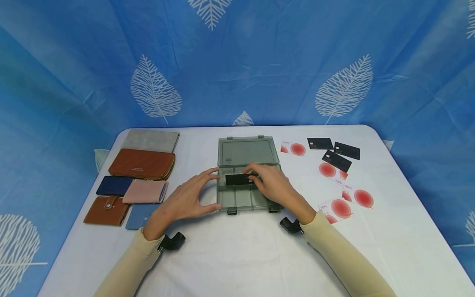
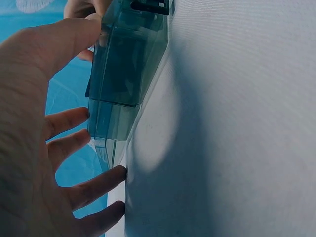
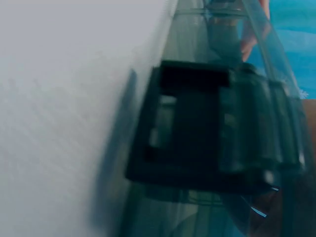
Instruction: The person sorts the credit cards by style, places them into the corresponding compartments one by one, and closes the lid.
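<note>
Right hand (image 1: 272, 185) pinches card (image 1: 239, 178) over box (image 1: 245, 202), long axis crosswise; I see left hand (image 1: 185, 200) open, bracing box's left wall.

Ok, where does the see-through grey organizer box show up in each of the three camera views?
Head: the organizer box lies open at table centre, the left hand at its left side and the right hand over its tray.
Left wrist: its corner fills the upper middle, standing against the white table.
Right wrist: its front wall runs from top to bottom, right of centre.
Shared landmark: the box's dark latch, also at the top edge of the left wrist view.
</note>
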`<state>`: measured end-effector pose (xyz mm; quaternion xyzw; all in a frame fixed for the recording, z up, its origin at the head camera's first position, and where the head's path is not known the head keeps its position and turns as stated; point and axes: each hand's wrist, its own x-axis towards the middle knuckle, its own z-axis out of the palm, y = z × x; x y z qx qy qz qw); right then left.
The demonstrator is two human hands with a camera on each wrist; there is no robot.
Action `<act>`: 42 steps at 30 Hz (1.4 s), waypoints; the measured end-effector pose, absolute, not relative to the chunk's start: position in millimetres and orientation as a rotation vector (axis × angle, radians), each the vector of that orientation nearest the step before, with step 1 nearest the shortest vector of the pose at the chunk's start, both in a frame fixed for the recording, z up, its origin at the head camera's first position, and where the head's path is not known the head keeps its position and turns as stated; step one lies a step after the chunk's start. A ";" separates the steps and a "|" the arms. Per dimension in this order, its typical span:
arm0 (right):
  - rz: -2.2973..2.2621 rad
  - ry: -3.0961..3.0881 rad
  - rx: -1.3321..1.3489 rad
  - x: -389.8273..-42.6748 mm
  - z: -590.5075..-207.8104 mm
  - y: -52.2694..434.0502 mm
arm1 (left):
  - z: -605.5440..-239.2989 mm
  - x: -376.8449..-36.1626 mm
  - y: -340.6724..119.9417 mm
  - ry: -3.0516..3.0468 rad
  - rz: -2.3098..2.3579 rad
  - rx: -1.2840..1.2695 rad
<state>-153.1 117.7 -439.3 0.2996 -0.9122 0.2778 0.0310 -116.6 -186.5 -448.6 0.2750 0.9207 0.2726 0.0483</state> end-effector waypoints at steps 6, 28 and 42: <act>0.795 -2.848 0.898 -149.6 -442.4 115.4 | -450.0 -116.8 -185.8 2.812 0.830 0.845; 0.648 -2.951 1.091 -143.5 -446.6 115.5 | -448.3 -114.9 -183.3 2.804 0.845 0.822; 0.583 -3.011 1.113 -145.2 -445.3 116.4 | -448.7 -115.5 -184.7 2.804 0.844 0.816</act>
